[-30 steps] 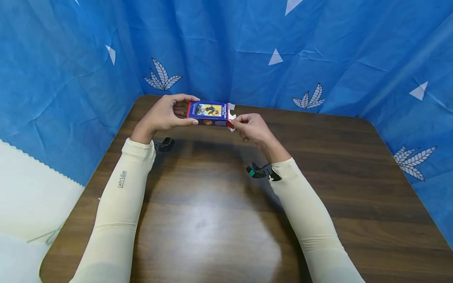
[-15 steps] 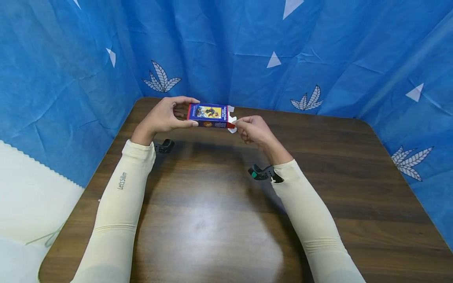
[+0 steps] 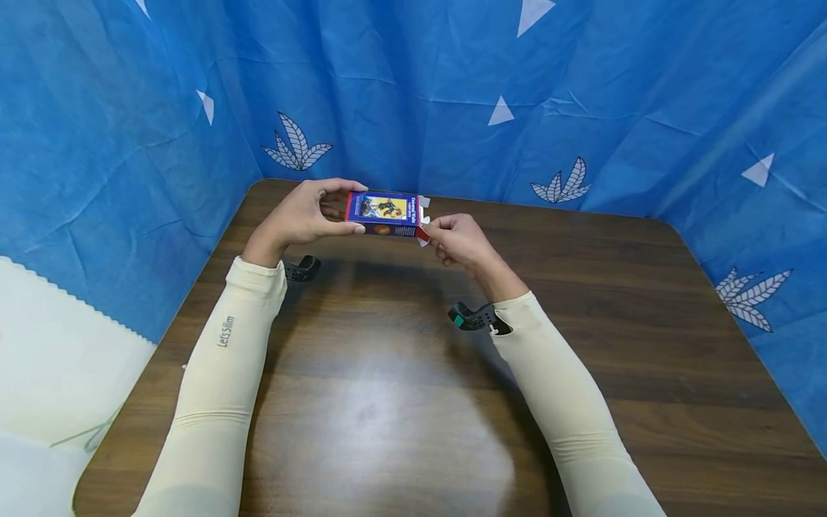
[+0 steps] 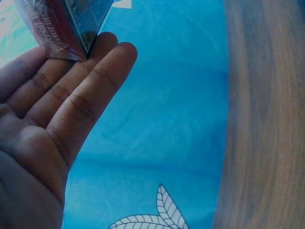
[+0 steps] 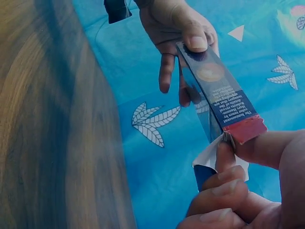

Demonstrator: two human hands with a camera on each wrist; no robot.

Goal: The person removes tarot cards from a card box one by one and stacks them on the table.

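A blue and red tarot card box (image 3: 388,208), with a picture on a yellow ground on its top face, is held above the far part of the table. My left hand (image 3: 304,212) grips its left end between thumb and fingers. In the left wrist view, the fingers of the left hand (image 4: 62,105) lie along the box's end (image 4: 66,28). At the box's right end, white and red flaps stand out. My right hand (image 3: 464,240) pinches the red flap (image 5: 245,130) there between thumb and index finger. The inside of the box is hidden.
A brown wooden table (image 3: 375,402) lies beneath both arms. Close behind it and along its sides hangs a blue curtain (image 3: 452,79) with white triangles and leaf prints. White fabric (image 3: 58,359) shows at the left. Black straps (image 3: 470,316) are on both wrists.
The box and left hand have shifted slightly to the right and down in the head view. The right hand keeps its pinch at the box's end, with only small shifts.
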